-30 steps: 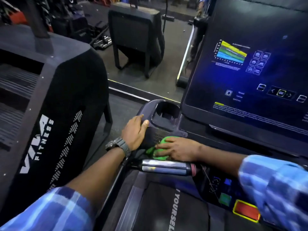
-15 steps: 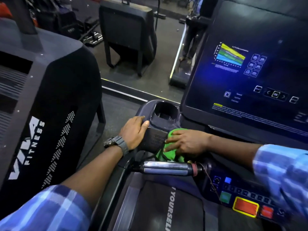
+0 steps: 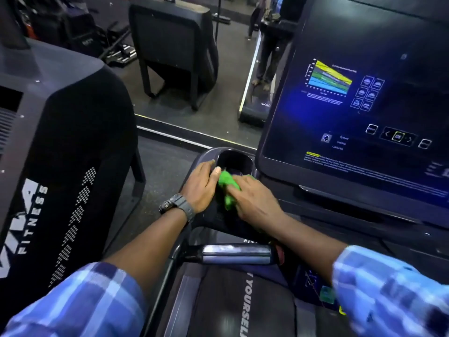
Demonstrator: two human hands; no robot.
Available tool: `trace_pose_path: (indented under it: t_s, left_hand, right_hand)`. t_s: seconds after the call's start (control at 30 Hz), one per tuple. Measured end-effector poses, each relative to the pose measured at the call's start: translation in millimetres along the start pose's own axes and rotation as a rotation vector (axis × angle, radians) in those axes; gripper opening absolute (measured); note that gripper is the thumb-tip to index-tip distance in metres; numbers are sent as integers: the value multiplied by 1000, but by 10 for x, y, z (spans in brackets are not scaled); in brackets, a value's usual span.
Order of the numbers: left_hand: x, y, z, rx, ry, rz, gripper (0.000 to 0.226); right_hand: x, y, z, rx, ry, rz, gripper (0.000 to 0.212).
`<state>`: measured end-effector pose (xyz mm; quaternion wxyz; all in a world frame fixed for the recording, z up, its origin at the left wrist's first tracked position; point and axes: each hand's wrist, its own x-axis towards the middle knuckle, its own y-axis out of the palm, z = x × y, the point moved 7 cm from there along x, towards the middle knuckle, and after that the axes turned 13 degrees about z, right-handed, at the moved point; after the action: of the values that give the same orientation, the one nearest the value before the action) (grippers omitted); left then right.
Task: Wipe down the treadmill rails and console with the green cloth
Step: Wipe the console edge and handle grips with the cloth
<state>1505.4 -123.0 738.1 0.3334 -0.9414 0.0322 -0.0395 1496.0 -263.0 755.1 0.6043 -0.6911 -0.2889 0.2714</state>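
Observation:
My right hand (image 3: 252, 199) presses the green cloth (image 3: 227, 188) onto the dark treadmill console (image 3: 243, 222) just below its left cup holder (image 3: 234, 160). Most of the cloth is hidden under my fingers. My left hand (image 3: 200, 184), with a grey watch on the wrist, lies flat on the console's left corner beside the cup holder, its thumb touching the cloth. The lit console screen (image 3: 352, 113) rises to the right. A silver grip sensor bar (image 3: 237, 254) on the handrail sits below my hands.
A neighbouring black machine (image 3: 60, 166) marked FITNESS stands close on the left, with a strip of floor (image 3: 160, 171) between. A mirror (image 3: 206, 98) ahead reflects gym equipment and a person's legs. Coloured console buttons (image 3: 328, 294) show under my right sleeve.
My right hand has slid the cloth up and away from the grip bar toward the cup holder. My left hand has shifted slightly forward on the console corner. The view has dipped closer.

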Motion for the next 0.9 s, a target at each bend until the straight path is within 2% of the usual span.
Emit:
trace_pose_path:
  t_s: [0.07,0.13,0.2,0.3,0.37,0.43,0.5,0.6,0.67,0.73,0.8,0.9]
  left_hand:
    - [28,-33,10,-60,-18,-81,72]
    - [1,-33,27,-84,-26,-138,74]
    - [13,-3,56,-83,-37,-140,74]
    - [36,66,66,2,-34,-84,70]
    - [46,98,9,93,3,-46,66]
    - [35,121,-42,143,37,-16,61]
    - [15,110,-50,138,46,-7,57]
    - [1,23,-19,59,17,-45,59]
    - [-10,35,-42,80,30,-39,62]
    - [0,38,-51,90,19,-38,67]
    - [14,44,-15,79,-2,-38,70]
    - [-3,34,-18,67,21,-36,64]
  right_hand:
    - [326,-3,-27,252,311,31,61]
    - [614,14,-35,426,400,90,75]
    - [732,23,-28,387,353,129,67]
    - [408,-52,27,268,245,105,40]
    - [207,-66,-36,184,250,118,34]
    - [297,-69,-118,177,333,132,29]
    - [534,-32,-122,249,438,160,29]
    - [616,26,16,329,387,190,36]
    - [389,10,36,260,285,191,39]
    - [183,-46,-27,89,244,158,37]
    - [241,-75,-117,46,319,147,32]
    - [669,-29,-137,197,468,186,27]
